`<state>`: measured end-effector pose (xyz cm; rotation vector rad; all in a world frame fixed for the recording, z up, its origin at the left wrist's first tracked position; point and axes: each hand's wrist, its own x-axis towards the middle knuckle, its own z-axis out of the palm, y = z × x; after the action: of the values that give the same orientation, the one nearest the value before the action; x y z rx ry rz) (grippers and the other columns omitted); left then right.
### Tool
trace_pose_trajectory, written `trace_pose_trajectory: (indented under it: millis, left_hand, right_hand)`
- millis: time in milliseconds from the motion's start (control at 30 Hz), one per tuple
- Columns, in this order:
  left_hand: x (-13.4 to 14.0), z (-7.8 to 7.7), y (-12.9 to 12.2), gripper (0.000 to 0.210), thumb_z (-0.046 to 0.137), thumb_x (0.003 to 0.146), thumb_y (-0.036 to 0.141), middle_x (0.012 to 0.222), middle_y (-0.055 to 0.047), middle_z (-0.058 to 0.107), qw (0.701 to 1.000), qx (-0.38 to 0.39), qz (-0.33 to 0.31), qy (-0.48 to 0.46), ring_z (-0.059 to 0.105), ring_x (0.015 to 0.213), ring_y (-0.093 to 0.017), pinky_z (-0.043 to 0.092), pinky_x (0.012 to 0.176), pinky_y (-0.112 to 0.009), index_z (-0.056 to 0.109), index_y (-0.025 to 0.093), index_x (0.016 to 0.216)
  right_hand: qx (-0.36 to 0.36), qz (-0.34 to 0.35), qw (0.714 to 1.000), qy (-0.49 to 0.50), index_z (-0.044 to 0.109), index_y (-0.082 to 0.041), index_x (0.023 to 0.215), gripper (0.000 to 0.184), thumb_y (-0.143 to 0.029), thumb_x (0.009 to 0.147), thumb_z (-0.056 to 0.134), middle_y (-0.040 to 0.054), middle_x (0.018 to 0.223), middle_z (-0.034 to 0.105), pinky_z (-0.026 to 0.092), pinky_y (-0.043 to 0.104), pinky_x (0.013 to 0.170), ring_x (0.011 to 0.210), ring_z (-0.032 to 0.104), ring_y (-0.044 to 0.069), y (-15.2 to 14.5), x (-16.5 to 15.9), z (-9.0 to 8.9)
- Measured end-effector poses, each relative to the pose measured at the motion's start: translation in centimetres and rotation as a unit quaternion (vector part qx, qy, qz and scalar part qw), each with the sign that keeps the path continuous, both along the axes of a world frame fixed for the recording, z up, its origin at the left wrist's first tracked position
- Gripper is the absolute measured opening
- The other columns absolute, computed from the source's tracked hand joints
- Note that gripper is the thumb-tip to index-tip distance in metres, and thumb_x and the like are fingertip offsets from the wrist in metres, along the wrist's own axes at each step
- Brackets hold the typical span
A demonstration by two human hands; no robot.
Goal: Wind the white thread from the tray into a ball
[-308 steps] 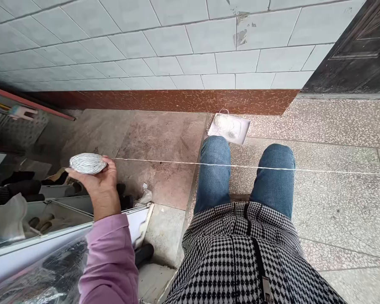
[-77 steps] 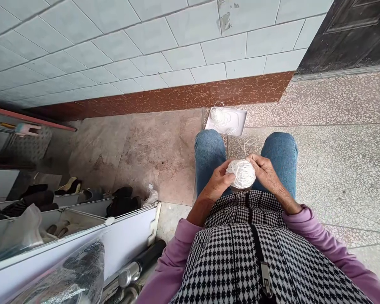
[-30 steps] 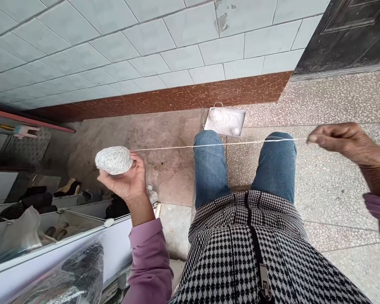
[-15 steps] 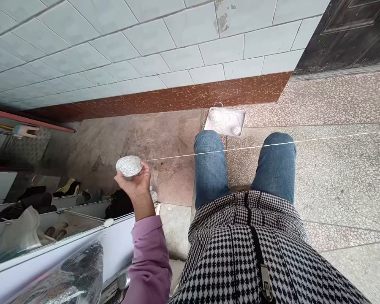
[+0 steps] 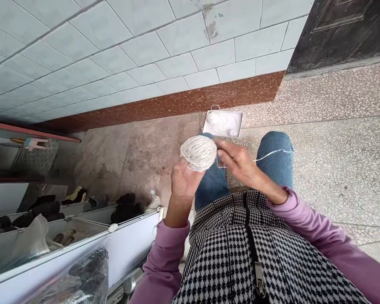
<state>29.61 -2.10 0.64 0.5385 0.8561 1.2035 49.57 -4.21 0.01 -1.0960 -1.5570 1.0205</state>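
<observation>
One yarn ball (image 5: 199,153) grasped by left hand (image 5: 185,181); right hand (image 5: 240,164): hold unclear. Tray (image 5: 233,120) on terrazzo floor (image 5: 332,169), loose yarn (image 5: 216,120) near left edge.

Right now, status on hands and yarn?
Left hand holding white yarn ball. Right hand at its edge, contact unclear. Possible snag: loose strand crossing over right knee.

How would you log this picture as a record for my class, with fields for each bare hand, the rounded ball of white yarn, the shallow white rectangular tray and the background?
Left hand: supports the ball from below
Right hand: close by the ball's right side; exact contact unclear
Loose white strand: passes across the blue denim right knee
Tray: on the speckled floor, holding more white yarn
Background: pale tiled wall, dark door
</observation>
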Motion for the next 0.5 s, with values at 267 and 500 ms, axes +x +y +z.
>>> trace_pose_trajectory:
  millis: [267,500]
  left_hand:
    - [-4.1,0.0,3.7,0.066,0.092,0.073,0.051,0.137,-0.015,0.069,0.997,-0.010,0.053,-0.056,0.069,0.121,-0.033,0.066,0.090,-0.037,0.064,0.023,0.127]
    - [-13.9,-3.1,6.6,0.040,0.074,0.089,0.045,0.122,-0.011,0.074,0.964,-0.059,0.249,-0.069,0.070,0.109,-0.024,0.066,0.082,-0.030,0.061,0.023,0.119]
  right_hand:
    - [-0.046,-0.019,0.996,-0.079,0.068,-0.022,0.088,0.046,-0.058,0.111,0.052,0.0030,0.079,0.066,0.049,0.034,0.070,0.069,0.060,0.017,-3.9,4.7,-3.0]
    - [-0.110,-0.140,0.970,-0.163,0.076,-0.022,0.082,0.060,-0.080,0.093,0.066,0.0064,0.073,0.071,0.048,0.032,0.059,0.062,0.059,0.018,-7.5,17.3,-5.7]
